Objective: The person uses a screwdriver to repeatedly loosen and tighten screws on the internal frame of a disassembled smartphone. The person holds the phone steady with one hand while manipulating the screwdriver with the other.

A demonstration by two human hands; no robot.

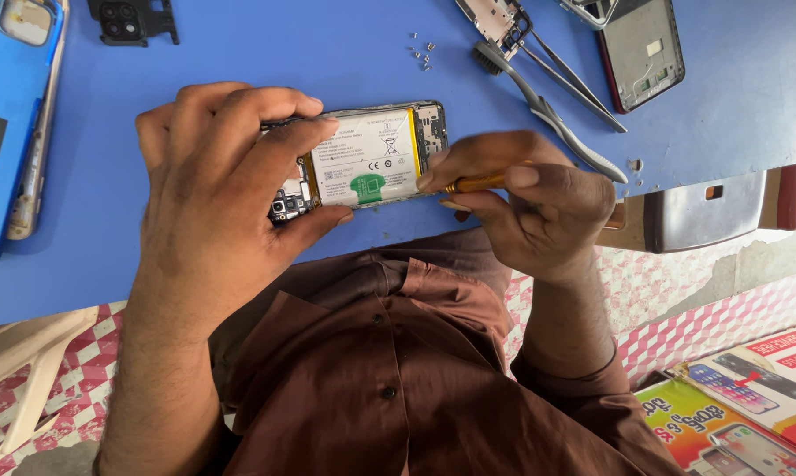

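Just one view here, head-mounted, looking steeply down over the person's chest onto the blue worktop. It sits pretty close, so the hands fill the middle, with the floor showing along the bottom edge.

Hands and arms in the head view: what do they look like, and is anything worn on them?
Both hands are bare: the left hand and right hand show no gloves, rings or watch. The forearms are uncovered too. The brown button-up shirt has its sleeves pushed up, the right one bunched near the elbow.
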